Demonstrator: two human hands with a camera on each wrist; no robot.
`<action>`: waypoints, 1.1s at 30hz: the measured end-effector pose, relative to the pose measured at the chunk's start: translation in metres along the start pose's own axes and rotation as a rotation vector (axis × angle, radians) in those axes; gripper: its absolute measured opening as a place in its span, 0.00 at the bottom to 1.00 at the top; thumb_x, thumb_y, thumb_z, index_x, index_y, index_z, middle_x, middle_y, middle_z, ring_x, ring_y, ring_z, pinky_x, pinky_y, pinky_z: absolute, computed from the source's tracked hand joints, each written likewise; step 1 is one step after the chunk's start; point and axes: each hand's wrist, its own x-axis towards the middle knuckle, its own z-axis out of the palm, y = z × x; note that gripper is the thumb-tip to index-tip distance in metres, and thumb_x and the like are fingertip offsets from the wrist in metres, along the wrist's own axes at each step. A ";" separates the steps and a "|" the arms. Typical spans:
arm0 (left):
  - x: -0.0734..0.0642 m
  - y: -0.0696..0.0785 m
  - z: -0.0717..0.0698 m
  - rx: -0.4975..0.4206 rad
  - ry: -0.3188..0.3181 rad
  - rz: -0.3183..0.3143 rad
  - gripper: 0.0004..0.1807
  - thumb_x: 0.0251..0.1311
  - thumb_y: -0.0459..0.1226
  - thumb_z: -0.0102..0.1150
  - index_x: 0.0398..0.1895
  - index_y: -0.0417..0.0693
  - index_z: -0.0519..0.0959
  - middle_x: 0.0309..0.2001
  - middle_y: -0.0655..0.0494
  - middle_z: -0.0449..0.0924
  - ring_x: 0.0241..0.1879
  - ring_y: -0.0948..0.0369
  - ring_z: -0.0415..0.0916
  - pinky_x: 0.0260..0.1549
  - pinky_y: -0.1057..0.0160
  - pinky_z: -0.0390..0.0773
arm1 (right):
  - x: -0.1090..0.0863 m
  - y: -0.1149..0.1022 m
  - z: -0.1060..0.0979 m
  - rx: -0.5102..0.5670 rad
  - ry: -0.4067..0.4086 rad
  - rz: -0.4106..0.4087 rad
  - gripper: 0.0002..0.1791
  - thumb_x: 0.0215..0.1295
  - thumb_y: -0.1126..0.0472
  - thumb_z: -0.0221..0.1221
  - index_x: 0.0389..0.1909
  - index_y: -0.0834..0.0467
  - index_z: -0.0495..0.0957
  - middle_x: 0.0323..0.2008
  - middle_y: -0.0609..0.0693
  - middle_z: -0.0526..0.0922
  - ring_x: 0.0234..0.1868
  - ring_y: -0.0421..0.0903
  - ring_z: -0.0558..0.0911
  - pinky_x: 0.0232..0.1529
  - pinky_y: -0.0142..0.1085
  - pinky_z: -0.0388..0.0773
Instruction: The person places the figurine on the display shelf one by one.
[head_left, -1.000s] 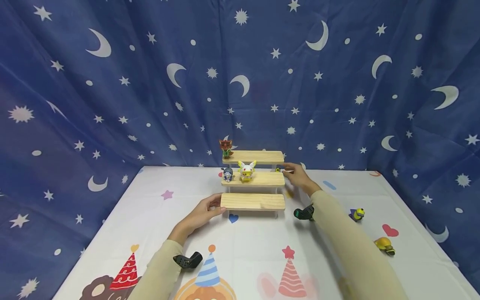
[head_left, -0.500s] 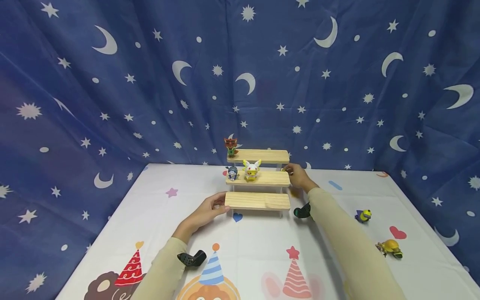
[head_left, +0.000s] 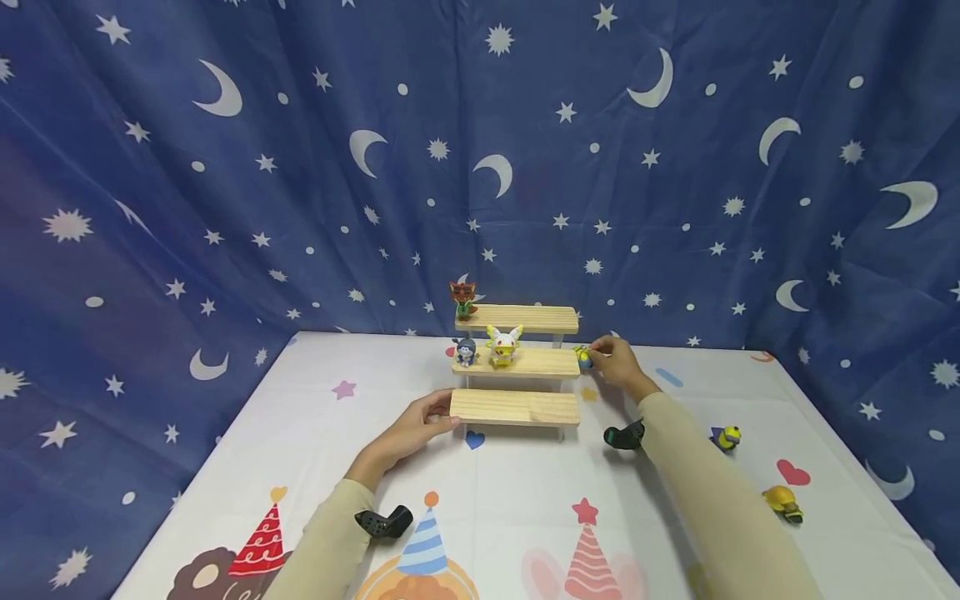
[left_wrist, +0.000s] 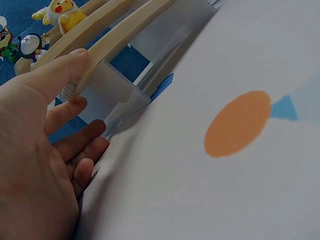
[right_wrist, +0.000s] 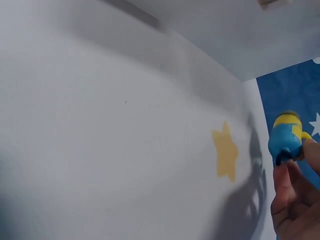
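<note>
A three-tier display stand with pale wooden boards [head_left: 517, 407] stands on the table. My left hand [head_left: 408, 429] holds the left end of its lowest board, thumb on top and index finger below, as the left wrist view shows. Just off the right end of the middle board, my right hand [head_left: 617, 364] pinches a small yellow-and-blue figurine [right_wrist: 286, 137] between thumb and fingers. On the top board's left end stands a red fox figurine [head_left: 463, 302]. The middle board bears a dark blue-grey figurine [head_left: 466, 352] and, beside it, a white-and-yellow long-eared figurine [head_left: 503, 346].
To the right on the white patterned tablecloth [head_left: 337, 467] lie a purple-and-yellow figurine [head_left: 725, 437] and an orange-yellow figurine [head_left: 783, 503]. A blue curtain [head_left: 525, 250] with moons and stars rises behind the stand.
My right hand reached behind the stand's right side, took hold of the yellow-and-blue figurine and brought it out rightward. My left hand stays at the lowest board.
</note>
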 end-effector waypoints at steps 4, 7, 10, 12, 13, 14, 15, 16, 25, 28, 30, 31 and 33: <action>0.000 0.000 0.000 0.014 0.001 0.007 0.35 0.70 0.47 0.61 0.76 0.48 0.63 0.70 0.48 0.71 0.67 0.51 0.69 0.66 0.46 0.69 | -0.006 0.002 -0.004 0.009 -0.032 0.013 0.10 0.80 0.63 0.47 0.49 0.67 0.71 0.53 0.69 0.77 0.38 0.53 0.79 0.26 0.35 0.74; 0.001 0.000 -0.001 0.013 0.003 0.009 0.35 0.69 0.47 0.61 0.76 0.49 0.63 0.70 0.49 0.72 0.66 0.51 0.70 0.67 0.46 0.68 | -0.010 0.003 -0.007 -0.019 -0.067 0.004 0.09 0.79 0.64 0.48 0.47 0.67 0.71 0.51 0.69 0.77 0.33 0.49 0.76 0.25 0.34 0.73; 0.002 0.001 -0.001 0.000 0.001 0.010 0.36 0.69 0.47 0.62 0.76 0.49 0.63 0.70 0.49 0.71 0.66 0.51 0.70 0.67 0.46 0.68 | -0.011 0.003 -0.009 -0.056 -0.077 -0.002 0.09 0.78 0.64 0.48 0.46 0.67 0.72 0.53 0.69 0.78 0.33 0.48 0.77 0.26 0.33 0.73; 0.002 0.002 -0.001 -0.007 -0.003 0.010 0.36 0.69 0.47 0.62 0.76 0.48 0.63 0.70 0.48 0.71 0.66 0.52 0.70 0.68 0.46 0.68 | -0.011 0.005 -0.010 -0.068 -0.081 0.002 0.10 0.79 0.64 0.47 0.46 0.68 0.73 0.53 0.69 0.78 0.35 0.48 0.77 0.26 0.32 0.73; 0.002 0.002 -0.001 -0.008 -0.003 0.009 0.36 0.69 0.47 0.62 0.76 0.48 0.63 0.70 0.48 0.71 0.66 0.52 0.69 0.68 0.46 0.68 | -0.011 0.005 -0.010 -0.073 -0.080 -0.001 0.11 0.79 0.64 0.46 0.47 0.68 0.74 0.53 0.69 0.78 0.36 0.48 0.78 0.27 0.32 0.74; 0.002 0.002 -0.001 -0.011 -0.002 0.006 0.36 0.69 0.46 0.62 0.76 0.48 0.63 0.70 0.48 0.71 0.66 0.51 0.69 0.68 0.46 0.67 | -0.010 0.006 -0.009 -0.071 -0.079 0.001 0.12 0.79 0.64 0.46 0.48 0.69 0.75 0.53 0.69 0.79 0.37 0.48 0.79 0.27 0.32 0.74; 0.002 0.001 -0.001 -0.014 -0.002 0.004 0.36 0.69 0.46 0.62 0.76 0.48 0.63 0.70 0.48 0.71 0.67 0.51 0.69 0.68 0.46 0.67 | -0.011 0.006 -0.009 -0.068 -0.079 0.003 0.13 0.79 0.65 0.46 0.49 0.69 0.75 0.53 0.69 0.79 0.38 0.49 0.80 0.28 0.32 0.75; 0.001 0.001 0.000 -0.014 -0.001 0.001 0.36 0.69 0.46 0.62 0.76 0.48 0.63 0.70 0.48 0.71 0.67 0.51 0.69 0.69 0.46 0.67 | -0.011 0.007 -0.009 -0.060 -0.080 0.005 0.13 0.79 0.64 0.46 0.51 0.69 0.76 0.53 0.69 0.80 0.40 0.51 0.81 0.29 0.33 0.76; 0.000 -0.002 0.001 0.016 -0.008 0.017 0.36 0.70 0.46 0.60 0.77 0.46 0.62 0.71 0.46 0.70 0.67 0.49 0.69 0.67 0.45 0.69 | -0.013 0.008 -0.005 -0.099 -0.221 0.010 0.29 0.74 0.58 0.58 0.69 0.70 0.67 0.59 0.72 0.77 0.51 0.59 0.84 0.48 0.45 0.83; 0.001 -0.003 0.001 0.011 -0.003 0.017 0.36 0.70 0.46 0.60 0.77 0.46 0.62 0.71 0.47 0.71 0.67 0.49 0.69 0.68 0.43 0.67 | -0.012 0.006 -0.003 -0.102 -0.264 -0.015 0.29 0.73 0.60 0.57 0.70 0.69 0.66 0.58 0.71 0.79 0.47 0.55 0.86 0.45 0.43 0.84; 0.002 -0.002 0.001 -0.005 0.003 0.006 0.36 0.69 0.46 0.61 0.76 0.48 0.63 0.71 0.48 0.71 0.68 0.50 0.69 0.70 0.43 0.66 | -0.012 0.006 -0.002 -0.093 -0.292 -0.040 0.28 0.74 0.61 0.56 0.70 0.69 0.65 0.57 0.72 0.79 0.41 0.53 0.87 0.41 0.41 0.83; 0.002 -0.002 0.001 -0.008 0.004 0.004 0.36 0.69 0.46 0.61 0.76 0.48 0.63 0.70 0.48 0.71 0.68 0.50 0.69 0.70 0.44 0.66 | -0.013 0.005 -0.002 -0.089 -0.300 -0.040 0.28 0.75 0.61 0.55 0.71 0.68 0.65 0.56 0.72 0.80 0.39 0.51 0.87 0.40 0.40 0.83; 0.002 -0.002 0.002 -0.009 0.002 0.008 0.36 0.69 0.45 0.61 0.76 0.46 0.62 0.70 0.47 0.71 0.67 0.50 0.70 0.69 0.44 0.67 | -0.014 0.005 -0.004 -0.076 -0.305 -0.024 0.28 0.76 0.60 0.54 0.72 0.66 0.65 0.57 0.71 0.80 0.37 0.48 0.86 0.37 0.38 0.81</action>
